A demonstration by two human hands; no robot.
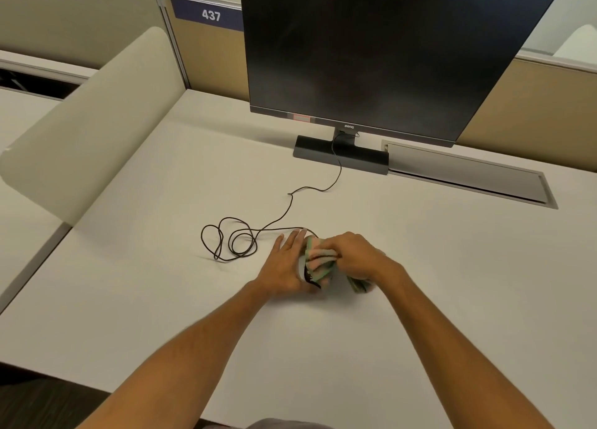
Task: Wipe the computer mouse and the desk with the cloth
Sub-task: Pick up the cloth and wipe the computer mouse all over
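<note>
Beige partitions (pixel 74 18) wall the cubicle at twelve and nine o'clock, a "437" sign (pixel 208 13) on one, dark floor (pixel 48 402) at seven.

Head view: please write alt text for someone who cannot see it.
A person's right hand presses a striped cloth over a mostly hidden computer mouse, steadied by the left hand, on a pale desk. The mouse cable coils leftward, then runs up towards a dark monitor behind.

1 head view looks forward and down, close over the desk (pixel 161 299).
</note>
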